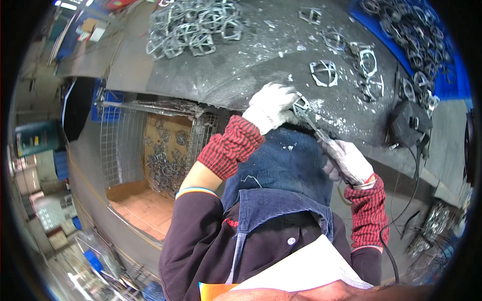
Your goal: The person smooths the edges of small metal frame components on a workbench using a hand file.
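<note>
My left hand, in a white glove, is closed around a small silvery metal frame part at the table's near edge. My fingers hide most of that part. In my right hand, also gloved, is a slim, file-like metal tool. Its blade slants up and left to the metal part, and its tip is against or very close to it. Just beyond my hands, a loose round-holed metal frame lies on the dark table, among pale chips and shavings.
A heap of metal frames covers the far left of the table. Darker frames fill a blue tray at far right. A black box trails a cable on the right. A cardboard-lined wire cage holding frames stands at my left.
</note>
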The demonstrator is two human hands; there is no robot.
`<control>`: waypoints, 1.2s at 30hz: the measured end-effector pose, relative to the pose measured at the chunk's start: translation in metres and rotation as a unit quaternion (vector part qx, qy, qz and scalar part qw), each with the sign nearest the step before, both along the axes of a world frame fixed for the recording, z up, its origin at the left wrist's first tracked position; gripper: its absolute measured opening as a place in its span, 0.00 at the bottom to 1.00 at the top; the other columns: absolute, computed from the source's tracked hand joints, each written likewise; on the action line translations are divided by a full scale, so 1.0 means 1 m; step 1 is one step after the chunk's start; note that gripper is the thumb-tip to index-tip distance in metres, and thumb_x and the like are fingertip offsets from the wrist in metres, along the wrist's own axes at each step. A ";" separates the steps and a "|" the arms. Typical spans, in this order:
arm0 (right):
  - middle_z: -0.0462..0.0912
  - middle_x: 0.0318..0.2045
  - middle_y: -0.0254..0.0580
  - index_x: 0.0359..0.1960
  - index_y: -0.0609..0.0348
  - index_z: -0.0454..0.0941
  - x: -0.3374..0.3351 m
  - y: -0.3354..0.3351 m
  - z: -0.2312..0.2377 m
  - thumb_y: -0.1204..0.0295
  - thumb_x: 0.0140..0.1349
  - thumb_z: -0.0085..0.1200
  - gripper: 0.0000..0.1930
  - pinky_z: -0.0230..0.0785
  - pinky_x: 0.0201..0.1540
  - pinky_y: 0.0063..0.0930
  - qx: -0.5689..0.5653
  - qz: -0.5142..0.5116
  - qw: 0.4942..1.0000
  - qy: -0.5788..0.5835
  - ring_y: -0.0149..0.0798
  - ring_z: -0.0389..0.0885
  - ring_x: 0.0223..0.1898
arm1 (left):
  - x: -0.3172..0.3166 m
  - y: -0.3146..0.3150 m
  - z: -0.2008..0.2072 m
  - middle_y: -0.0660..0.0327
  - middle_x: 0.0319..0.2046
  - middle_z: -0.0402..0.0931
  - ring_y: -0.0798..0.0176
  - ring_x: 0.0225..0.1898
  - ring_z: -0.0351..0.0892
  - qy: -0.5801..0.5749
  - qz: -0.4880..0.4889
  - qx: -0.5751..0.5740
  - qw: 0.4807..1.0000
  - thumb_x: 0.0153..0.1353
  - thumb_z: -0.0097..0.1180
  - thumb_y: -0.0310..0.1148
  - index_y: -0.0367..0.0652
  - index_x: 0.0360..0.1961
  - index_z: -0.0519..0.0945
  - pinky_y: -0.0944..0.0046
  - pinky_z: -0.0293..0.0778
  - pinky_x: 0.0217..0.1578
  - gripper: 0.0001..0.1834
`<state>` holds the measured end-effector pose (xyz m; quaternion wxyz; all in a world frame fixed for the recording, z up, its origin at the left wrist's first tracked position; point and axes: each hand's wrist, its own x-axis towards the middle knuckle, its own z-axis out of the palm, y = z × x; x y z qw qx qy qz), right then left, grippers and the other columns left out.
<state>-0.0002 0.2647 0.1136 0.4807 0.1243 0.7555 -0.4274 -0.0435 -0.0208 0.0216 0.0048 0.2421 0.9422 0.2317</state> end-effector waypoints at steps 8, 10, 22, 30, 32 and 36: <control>0.87 0.29 0.50 0.43 0.61 0.79 0.020 -0.011 -0.001 0.42 0.77 0.52 0.29 0.80 0.28 0.40 0.052 0.110 0.988 0.100 0.43 0.87 0.24 | 0.003 0.004 -0.010 0.58 0.58 0.83 0.47 0.63 0.79 0.050 0.006 0.035 0.998 0.44 0.78 0.51 0.47 0.57 0.85 0.48 0.73 0.65 0.38; 0.87 0.28 0.53 0.40 0.59 0.78 0.034 -0.016 -0.011 0.46 0.76 0.55 0.25 0.81 0.32 0.47 0.151 0.213 0.921 0.288 0.53 0.89 0.27 | -0.002 0.003 -0.004 0.58 0.58 0.84 0.47 0.63 0.79 0.016 -0.011 0.020 1.000 0.44 0.79 0.50 0.47 0.57 0.85 0.49 0.73 0.66 0.37; 0.85 0.26 0.39 0.46 0.59 0.83 0.027 0.035 0.016 0.50 0.73 0.63 0.21 0.76 0.25 0.28 0.015 -0.024 0.999 -0.015 0.29 0.85 0.24 | -0.001 0.009 0.031 0.38 0.71 0.67 0.33 0.73 0.65 -0.035 0.060 -0.069 0.995 0.29 0.86 0.52 0.44 0.77 0.64 0.35 0.64 0.72 0.70; 0.85 0.27 0.40 0.46 0.58 0.81 0.014 0.023 0.007 0.44 0.74 0.58 0.26 0.76 0.26 0.31 0.078 0.090 0.993 -0.012 0.33 0.83 0.21 | 0.044 0.040 -0.040 0.40 0.65 0.74 0.36 0.66 0.73 0.127 0.163 -0.049 0.977 0.36 0.84 0.56 0.35 0.71 0.70 0.38 0.69 0.66 0.63; 0.85 0.26 0.43 0.43 0.57 0.81 0.016 0.017 0.006 0.43 0.74 0.57 0.26 0.79 0.30 0.37 0.079 0.108 0.991 0.008 0.39 0.85 0.22 | 0.050 0.040 -0.050 0.39 0.66 0.72 0.35 0.66 0.72 0.150 0.163 -0.095 0.971 0.38 0.83 0.53 0.35 0.72 0.69 0.39 0.69 0.66 0.62; 0.86 0.24 0.50 0.39 0.57 0.79 0.033 -0.001 0.002 0.45 0.73 0.58 0.24 0.80 0.32 0.47 0.170 0.257 0.863 0.401 0.51 0.88 0.24 | 0.053 0.040 -0.050 0.38 0.68 0.69 0.33 0.67 0.71 0.124 0.163 -0.101 0.974 0.40 0.83 0.50 0.35 0.74 0.67 0.39 0.69 0.66 0.61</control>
